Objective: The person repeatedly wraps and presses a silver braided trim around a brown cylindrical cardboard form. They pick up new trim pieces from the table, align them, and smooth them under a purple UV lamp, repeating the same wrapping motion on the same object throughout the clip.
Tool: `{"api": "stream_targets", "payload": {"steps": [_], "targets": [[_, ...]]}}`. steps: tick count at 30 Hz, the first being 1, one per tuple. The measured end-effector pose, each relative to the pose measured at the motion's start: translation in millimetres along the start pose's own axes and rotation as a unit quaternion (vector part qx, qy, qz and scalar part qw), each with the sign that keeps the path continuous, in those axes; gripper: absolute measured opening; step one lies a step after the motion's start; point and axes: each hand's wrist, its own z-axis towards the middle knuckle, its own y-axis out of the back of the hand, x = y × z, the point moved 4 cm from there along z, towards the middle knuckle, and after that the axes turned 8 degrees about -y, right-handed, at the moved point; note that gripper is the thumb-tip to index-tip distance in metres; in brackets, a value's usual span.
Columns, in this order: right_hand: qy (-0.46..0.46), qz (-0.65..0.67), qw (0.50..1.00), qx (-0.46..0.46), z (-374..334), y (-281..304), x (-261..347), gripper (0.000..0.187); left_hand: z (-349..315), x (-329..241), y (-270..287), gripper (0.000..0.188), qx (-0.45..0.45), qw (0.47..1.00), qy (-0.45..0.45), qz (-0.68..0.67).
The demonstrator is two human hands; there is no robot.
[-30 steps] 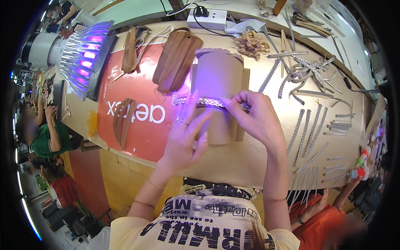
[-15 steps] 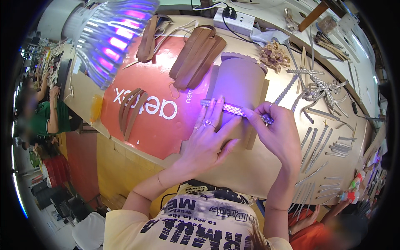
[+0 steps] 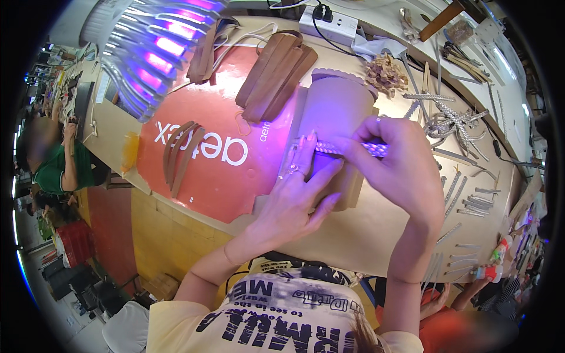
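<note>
Across a curved brown form lies a braided strap, lit purple. My left hand lies over the strap's left end with fingers stretched out, the fingertips pressing it against the form and the thumb apart. A ring sits on one of its fingers. At the form's right side, my right hand pinches the strap between thumb and fingers, its knuckles raised. Part of the strap shows beyond those fingertips. Fingers hide the exact grip and the strap's left end.
A finned lamp hangs at upper left above a red sheet. Brown leather strips lie behind. Braided cords and cut pieces lie right. A power strip stands at the back. Other people sit at left and lower right.
My right hand has moved a little right and turned, its knuckles higher and its fingertips over the strap. My left hand stays nearly in place on the strap.
</note>
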Motion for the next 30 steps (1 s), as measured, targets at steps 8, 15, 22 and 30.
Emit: {"api": "stream_targets", "payload": {"steps": [8,15,22,30], "targets": [[-0.145,0.081,0.985,0.042,-15,1,-51,0.035,1,2,1,0.057,0.03,0.999,0.009,0.008],[-0.139,0.14,0.98,0.024,-19,-9,-66,0.036,2,1,3,0.057,0.033,0.999,0.011,0.013],[-0.19,0.147,0.968,0.069,-22,-15,-77,0.031,2,0,4,0.058,0.039,0.999,0.018,0.017],[-0.167,0.183,0.967,0.055,-21,-23,-84,0.032,4,-2,5,0.056,0.041,0.999,0.022,0.025]]}}
